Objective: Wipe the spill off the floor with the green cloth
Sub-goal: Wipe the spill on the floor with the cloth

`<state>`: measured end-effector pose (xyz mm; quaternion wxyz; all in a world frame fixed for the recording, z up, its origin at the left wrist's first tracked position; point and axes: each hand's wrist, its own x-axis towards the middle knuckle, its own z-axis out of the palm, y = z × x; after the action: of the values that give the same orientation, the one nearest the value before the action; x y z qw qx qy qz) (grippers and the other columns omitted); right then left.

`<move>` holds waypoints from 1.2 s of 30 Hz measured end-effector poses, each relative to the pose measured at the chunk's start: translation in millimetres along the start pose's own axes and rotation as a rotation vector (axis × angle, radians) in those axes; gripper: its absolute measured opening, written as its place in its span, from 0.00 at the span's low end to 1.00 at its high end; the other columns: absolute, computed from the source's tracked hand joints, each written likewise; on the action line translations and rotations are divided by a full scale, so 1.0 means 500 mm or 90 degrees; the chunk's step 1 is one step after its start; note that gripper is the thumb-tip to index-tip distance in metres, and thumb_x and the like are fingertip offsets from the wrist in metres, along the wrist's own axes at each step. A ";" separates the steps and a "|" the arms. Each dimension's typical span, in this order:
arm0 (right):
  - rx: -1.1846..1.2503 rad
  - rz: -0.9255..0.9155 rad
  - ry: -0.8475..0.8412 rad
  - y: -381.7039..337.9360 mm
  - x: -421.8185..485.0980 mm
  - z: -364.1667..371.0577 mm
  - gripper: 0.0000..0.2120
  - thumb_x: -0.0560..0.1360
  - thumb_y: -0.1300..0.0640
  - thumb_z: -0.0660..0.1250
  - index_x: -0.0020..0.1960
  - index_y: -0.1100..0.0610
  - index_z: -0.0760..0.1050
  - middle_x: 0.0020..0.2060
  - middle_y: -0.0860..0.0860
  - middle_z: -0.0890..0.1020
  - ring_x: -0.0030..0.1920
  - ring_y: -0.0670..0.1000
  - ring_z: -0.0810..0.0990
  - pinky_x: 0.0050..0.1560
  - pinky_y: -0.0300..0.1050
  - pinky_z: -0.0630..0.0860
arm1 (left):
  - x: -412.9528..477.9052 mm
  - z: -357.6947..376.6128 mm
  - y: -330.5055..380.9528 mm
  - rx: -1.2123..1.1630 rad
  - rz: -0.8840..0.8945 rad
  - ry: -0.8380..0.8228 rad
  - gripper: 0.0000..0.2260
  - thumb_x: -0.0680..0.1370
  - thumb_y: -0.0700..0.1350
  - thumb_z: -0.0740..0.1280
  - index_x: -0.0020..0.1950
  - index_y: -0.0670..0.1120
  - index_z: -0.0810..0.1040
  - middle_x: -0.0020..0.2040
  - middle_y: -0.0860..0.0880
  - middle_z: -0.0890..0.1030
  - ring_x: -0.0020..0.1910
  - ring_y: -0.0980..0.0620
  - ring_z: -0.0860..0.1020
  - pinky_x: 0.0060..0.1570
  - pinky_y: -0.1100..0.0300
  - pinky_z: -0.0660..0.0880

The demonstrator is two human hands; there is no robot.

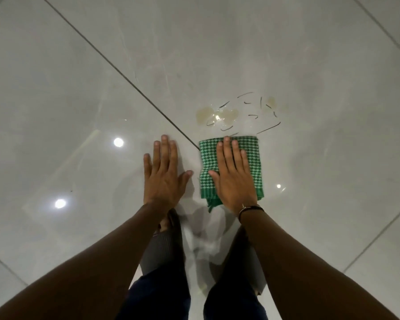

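A folded green-and-white checked cloth [252, 158] lies flat on the glossy pale tile floor [79, 88]. My right hand [233, 174] rests palm down on top of it, fingers stretched forward and close together. Just beyond the cloth's far edge is the spill [219, 115]: yellowish wet patches with thin dark curved strands scattered to the right. My left hand [163, 172] lies flat on the bare tile to the left of the cloth, fingers spread, holding nothing. The cloth's far edge sits close to the nearest strands.
A dark grout line [125, 77] runs diagonally from upper left down to the cloth's left corner. My legs and a dark sandal [171, 227] are below my hands. Ceiling lights reflect on the tiles [118, 142].
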<state>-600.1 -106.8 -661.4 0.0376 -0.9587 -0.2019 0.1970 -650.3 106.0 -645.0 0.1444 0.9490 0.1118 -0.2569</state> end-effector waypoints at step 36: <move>0.105 0.353 0.122 0.245 -0.011 -0.008 0.40 0.88 0.34 0.45 0.90 0.56 0.41 0.90 0.57 0.47 0.90 0.62 0.45 0.89 0.70 0.51 | 0.038 0.063 -0.013 0.079 0.078 0.187 0.45 0.86 0.69 0.53 0.93 0.39 0.52 0.94 0.38 0.50 0.94 0.36 0.50 0.91 0.34 0.51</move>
<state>-557.7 -221.3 -674.4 0.0786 -0.9852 0.0886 0.1243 -650.6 104.2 -682.3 0.0833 0.9885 0.0578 -0.1124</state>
